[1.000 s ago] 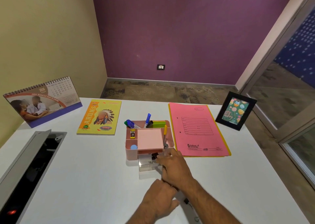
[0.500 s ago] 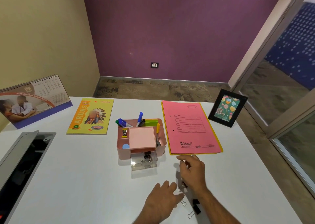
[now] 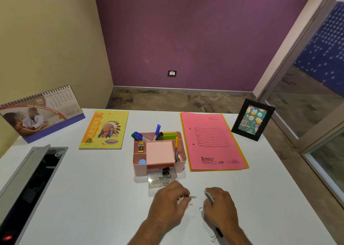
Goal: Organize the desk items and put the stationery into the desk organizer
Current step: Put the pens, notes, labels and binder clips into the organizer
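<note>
Pink plastic desk organizer (image 3: 158, 152) sits mid-desk, clear drawer (image 3: 162, 179) pulled out at six o'clock. Left hand (image 3: 168, 205) pinches a silver paper clip (image 3: 192, 197); right hand (image 3: 221, 207), fingers curled, rests on blurred clips.

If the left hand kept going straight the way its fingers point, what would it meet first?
Probably the clear drawer pulled open from the pink organizer; the left hand sits just short of its front edge, though depth is unclear.

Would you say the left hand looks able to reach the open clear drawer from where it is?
Probably yes: the left hand hovers just in front of the open clear drawer, and only bare desk lies between them.
</note>
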The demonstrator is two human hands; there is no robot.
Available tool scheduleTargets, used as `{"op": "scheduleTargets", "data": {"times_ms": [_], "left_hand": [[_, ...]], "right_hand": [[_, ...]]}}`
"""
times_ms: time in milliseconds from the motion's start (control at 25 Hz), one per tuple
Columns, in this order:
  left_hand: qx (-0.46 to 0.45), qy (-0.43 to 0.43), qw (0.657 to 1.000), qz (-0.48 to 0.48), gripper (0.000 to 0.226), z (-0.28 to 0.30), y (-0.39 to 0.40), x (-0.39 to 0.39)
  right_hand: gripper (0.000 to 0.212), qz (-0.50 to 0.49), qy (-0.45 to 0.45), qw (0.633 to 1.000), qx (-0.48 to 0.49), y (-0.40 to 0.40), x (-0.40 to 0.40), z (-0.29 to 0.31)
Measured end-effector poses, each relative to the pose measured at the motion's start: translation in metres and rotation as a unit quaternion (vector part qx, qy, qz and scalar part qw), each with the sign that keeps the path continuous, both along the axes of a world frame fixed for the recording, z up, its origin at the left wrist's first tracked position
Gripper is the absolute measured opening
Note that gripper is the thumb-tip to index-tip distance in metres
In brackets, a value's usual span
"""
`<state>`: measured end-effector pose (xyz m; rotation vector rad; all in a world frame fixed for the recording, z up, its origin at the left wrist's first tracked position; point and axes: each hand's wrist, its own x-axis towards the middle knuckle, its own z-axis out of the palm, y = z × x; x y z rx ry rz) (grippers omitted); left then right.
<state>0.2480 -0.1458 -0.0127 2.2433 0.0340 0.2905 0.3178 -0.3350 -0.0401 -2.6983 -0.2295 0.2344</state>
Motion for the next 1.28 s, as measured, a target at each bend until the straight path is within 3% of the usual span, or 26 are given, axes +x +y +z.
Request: {"op": "scheduleTargets", "data": {"times_ms": [160, 240, 320, 600, 800, 1000, 1280], "left_hand": [[0.009, -0.102, 0.993, 0.065, 0.010, 0.017, 0.041, 0.023], [0.063, -0.062, 0.993, 0.074, 0.014, 0.021, 0.063, 0.029], [0.138, -0.014, 0.989, 0.059, 0.016, 0.021, 0.078, 0.031], [0.293, 0.093, 0.949, -0.071, 0.035, 0.027, 0.075, 0.042], [0.376, 0.142, 0.910, -0.101, 0.045, 0.026, 0.070, 0.053], [0.437, 0.174, 0.877, -0.094, 0.038, 0.026, 0.074, 0.061], [0.477, 0.172, 0.855, -0.115, 0.036, 0.028, 0.085, 0.061]], "right_hand": [[0.023, 0.096, 0.047, 0.991, -0.083, -0.006, 0.001, -0.003], [0.015, 0.125, 0.048, 0.984, -0.119, -0.008, 0.003, -0.004], [0.020, 0.129, 0.046, 0.981, -0.136, -0.008, 0.004, -0.004], [0.017, 0.122, 0.054, 0.980, -0.146, -0.006, 0.013, -0.001], [0.016, 0.127, 0.051, 0.980, -0.146, -0.007, 0.014, 0.003], [0.017, 0.104, 0.054, 0.984, -0.133, -0.007, 0.015, 0.006], [0.024, 0.037, 0.053, 0.995, -0.077, -0.010, 0.017, 0.005]]}}
